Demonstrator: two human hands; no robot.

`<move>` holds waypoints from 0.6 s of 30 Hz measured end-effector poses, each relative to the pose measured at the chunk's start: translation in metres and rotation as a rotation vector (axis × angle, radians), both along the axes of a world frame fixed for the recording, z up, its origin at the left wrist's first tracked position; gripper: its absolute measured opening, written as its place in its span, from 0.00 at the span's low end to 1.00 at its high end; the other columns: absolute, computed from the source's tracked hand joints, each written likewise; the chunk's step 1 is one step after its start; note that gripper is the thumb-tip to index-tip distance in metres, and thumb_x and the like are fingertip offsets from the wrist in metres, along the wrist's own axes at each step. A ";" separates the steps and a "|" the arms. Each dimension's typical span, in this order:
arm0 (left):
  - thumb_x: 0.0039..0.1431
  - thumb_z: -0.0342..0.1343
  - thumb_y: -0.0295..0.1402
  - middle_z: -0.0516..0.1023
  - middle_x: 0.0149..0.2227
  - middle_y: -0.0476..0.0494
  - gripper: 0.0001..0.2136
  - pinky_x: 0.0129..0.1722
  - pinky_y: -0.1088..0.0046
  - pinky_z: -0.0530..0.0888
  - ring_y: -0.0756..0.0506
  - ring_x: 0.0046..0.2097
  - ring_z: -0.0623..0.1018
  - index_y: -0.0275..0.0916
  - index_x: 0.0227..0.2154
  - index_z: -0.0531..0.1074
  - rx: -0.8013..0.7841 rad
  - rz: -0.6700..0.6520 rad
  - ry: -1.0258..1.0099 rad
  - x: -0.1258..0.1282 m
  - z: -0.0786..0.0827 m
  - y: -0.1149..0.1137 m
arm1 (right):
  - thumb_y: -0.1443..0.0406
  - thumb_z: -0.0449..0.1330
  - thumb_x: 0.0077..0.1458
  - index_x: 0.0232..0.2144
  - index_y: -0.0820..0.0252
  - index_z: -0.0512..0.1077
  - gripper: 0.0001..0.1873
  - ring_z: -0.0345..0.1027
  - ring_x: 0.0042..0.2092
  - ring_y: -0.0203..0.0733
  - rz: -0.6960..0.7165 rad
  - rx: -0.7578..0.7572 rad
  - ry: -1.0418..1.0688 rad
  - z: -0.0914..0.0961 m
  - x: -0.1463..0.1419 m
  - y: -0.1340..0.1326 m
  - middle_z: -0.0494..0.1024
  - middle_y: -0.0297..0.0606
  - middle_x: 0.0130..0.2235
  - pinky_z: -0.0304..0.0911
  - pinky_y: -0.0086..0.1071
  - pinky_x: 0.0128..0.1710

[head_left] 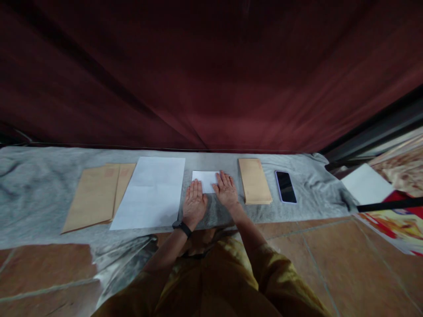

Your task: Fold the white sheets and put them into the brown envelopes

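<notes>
A small folded white paper [204, 179] lies on a grey cloth [39, 185] spread over the floor. My left hand [194, 203] rests flat, fingers stretched out, on the paper's near left edge; a black band sits on its wrist. My right hand [225, 189] lies flat and open on the paper's right edge. To the left is a large white sheet [150, 191], and beyond it brown envelopes [95, 196]. A stack of brown envelopes [254, 180] sits just right of my right hand.
A dark phone [286, 186] lies face up right of the stack. A dark red curtain [211, 75] hangs behind the cloth. A white sheet [366, 184] and colourful printed material [396, 224] lie at the far right. Brown floor tiles [330, 255] surround my knees.
</notes>
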State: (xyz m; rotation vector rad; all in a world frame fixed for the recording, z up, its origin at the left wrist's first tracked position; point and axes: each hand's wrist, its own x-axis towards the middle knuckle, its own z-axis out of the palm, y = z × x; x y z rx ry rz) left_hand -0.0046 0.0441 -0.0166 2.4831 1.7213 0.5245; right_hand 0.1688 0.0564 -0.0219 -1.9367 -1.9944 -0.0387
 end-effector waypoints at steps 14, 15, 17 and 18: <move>0.68 0.40 0.33 0.55 0.70 0.27 0.29 0.71 0.53 0.52 0.37 0.73 0.52 0.22 0.67 0.54 -0.059 -0.028 -0.003 0.017 0.013 0.051 | 0.54 0.46 0.71 0.69 0.65 0.56 0.31 0.52 0.69 0.55 -0.017 -0.018 0.025 0.004 0.007 -0.006 0.60 0.47 0.69 0.45 0.52 0.68; 0.68 0.40 0.35 0.54 0.71 0.27 0.29 0.71 0.52 0.52 0.37 0.73 0.52 0.22 0.67 0.54 -0.060 -0.025 -0.008 0.015 0.010 0.054 | 0.54 0.46 0.71 0.69 0.64 0.56 0.31 0.52 0.69 0.55 -0.015 -0.015 0.025 0.003 0.007 -0.006 0.60 0.47 0.69 0.45 0.52 0.68; 0.69 0.40 0.38 0.54 0.71 0.27 0.30 0.70 0.52 0.52 0.36 0.73 0.52 0.22 0.68 0.54 -0.052 -0.014 -0.019 0.009 0.005 0.056 | 0.54 0.46 0.71 0.69 0.64 0.55 0.31 0.52 0.69 0.55 -0.011 -0.015 0.023 0.002 0.007 -0.006 0.59 0.47 0.69 0.45 0.52 0.68; 0.70 0.40 0.39 0.53 0.71 0.26 0.30 0.70 0.52 0.52 0.36 0.73 0.52 0.23 0.68 0.53 -0.045 -0.006 -0.025 0.005 0.003 0.056 | 0.54 0.46 0.71 0.69 0.64 0.55 0.31 0.52 0.69 0.55 -0.011 -0.017 0.023 0.002 0.008 -0.005 0.59 0.47 0.70 0.45 0.52 0.68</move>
